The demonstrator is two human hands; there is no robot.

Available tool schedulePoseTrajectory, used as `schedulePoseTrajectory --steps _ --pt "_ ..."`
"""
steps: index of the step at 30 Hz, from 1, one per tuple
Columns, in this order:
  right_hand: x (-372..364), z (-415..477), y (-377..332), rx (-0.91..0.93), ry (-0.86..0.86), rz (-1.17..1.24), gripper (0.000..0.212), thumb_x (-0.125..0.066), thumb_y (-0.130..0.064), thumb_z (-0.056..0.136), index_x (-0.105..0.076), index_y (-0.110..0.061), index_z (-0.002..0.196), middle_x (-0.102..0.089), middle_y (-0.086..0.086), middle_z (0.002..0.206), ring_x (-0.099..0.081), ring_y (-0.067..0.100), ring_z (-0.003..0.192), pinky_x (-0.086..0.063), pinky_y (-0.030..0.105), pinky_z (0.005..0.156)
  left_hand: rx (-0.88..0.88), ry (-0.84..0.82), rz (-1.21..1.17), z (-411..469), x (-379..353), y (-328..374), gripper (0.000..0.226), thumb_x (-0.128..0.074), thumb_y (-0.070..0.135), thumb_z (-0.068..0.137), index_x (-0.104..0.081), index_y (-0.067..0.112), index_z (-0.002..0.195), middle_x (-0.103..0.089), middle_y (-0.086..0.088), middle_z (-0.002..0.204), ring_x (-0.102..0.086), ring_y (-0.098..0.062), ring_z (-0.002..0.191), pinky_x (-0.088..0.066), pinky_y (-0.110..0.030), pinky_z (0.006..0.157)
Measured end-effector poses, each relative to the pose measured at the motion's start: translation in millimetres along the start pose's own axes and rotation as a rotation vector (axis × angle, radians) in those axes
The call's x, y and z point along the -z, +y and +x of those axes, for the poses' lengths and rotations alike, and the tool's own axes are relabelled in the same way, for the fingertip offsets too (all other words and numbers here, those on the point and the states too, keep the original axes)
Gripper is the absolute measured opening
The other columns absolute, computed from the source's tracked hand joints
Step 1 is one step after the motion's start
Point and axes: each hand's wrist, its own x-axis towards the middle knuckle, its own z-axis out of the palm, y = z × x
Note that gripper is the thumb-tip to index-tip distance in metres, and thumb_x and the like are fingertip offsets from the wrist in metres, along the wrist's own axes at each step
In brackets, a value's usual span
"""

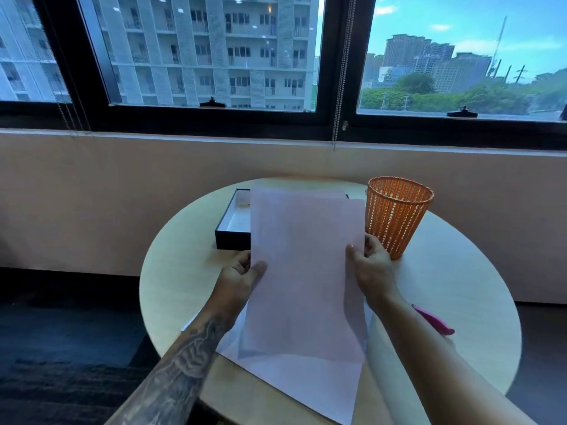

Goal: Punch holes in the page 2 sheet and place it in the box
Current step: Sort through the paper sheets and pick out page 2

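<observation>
1. Reaching in from the lower left, the tattooed left hand (242, 276) has its grip closed on the left edge of the held sheets (303, 271), thumb on the near face and fingers behind.
2. Behind that hand a black box (231, 231) with a white inside lies open on the round desk (171, 286); the raised paper hides its right part.
3. At the middle, the held sheets stand nearly upright above the desk, two staggered top edges showing; no print can be read, so which one is page 2 cannot be told.
4. Under them more white paper (306, 384) lies flat at the near edge of the desk.
5. The right hand (371, 265) pinches the right edge of the held sheets, its grip closed.
6. Just beyond it stands an orange mesh basket (395, 216).
7. Farther right, a pink object (435, 323) lies on the desk, partly hidden by the right forearm.
</observation>
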Motion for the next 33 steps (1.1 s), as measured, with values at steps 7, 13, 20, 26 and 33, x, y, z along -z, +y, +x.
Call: schedulePoseTrajectory --steps 7,13,20,26,33 --pt "-8 3 -32 0.203 0.006 0.140 0.007 -0.059 -0.025 0.101 -0.064 -0.026 0.096 -0.065 0.009 0.093 -0.061 0.019 0.084 -0.051 0.038 0.074 -0.185 0.129 0.084 9 -3 32 0.026 -0.055 -0.005 0.094 -0.071 0.015 0.097 -0.077 0.005 0.088 -0.071 -0.017 0.082 -0.060 -0.028 0.072" --pt "-15 -3 -49 0.237 -0.060 0.246 0.011 -0.061 -0.018 0.100 -0.063 -0.026 0.092 -0.065 0.012 0.090 -0.062 0.028 0.081 -0.052 0.043 0.073 -0.259 0.180 0.074 12 -2 45 0.028 -0.059 -0.001 0.090 -0.070 0.024 0.096 -0.077 -0.001 0.099 -0.072 -0.024 0.092 -0.059 -0.038 0.081" --pt "-17 -7 -43 0.147 -0.087 0.269 0.023 -0.057 0.004 0.095 -0.061 -0.019 0.097 -0.071 -0.002 0.082 -0.068 0.015 0.076 -0.056 0.030 0.066 -0.218 0.171 0.114 12 2 41 0.026 -0.060 0.000 0.093 -0.068 0.023 0.102 -0.076 0.003 0.103 -0.071 -0.020 0.096 -0.056 -0.037 0.087" --pt "-21 -4 -43 0.190 -0.099 0.208 0.036 -0.053 0.012 0.090 -0.063 -0.022 0.098 -0.073 -0.007 0.086 -0.069 0.012 0.080 -0.057 0.029 0.071 -0.194 0.149 0.090 15 6 34 0.027 -0.059 0.000 0.094 -0.069 0.019 0.111 -0.076 0.001 0.107 -0.072 -0.017 0.094 -0.057 -0.028 0.079" --pt "-24 2 -30 0.198 -0.168 0.074 0.034 -0.051 0.010 0.093 -0.063 -0.019 0.105 -0.072 0.006 0.101 -0.068 0.012 0.087 -0.057 0.030 0.079 -0.148 0.195 0.121 20 14 17 0.017 -0.061 0.008 0.097 -0.074 0.017 0.093 -0.076 0.005 0.084 -0.068 -0.015 0.077 -0.057 -0.035 0.075"
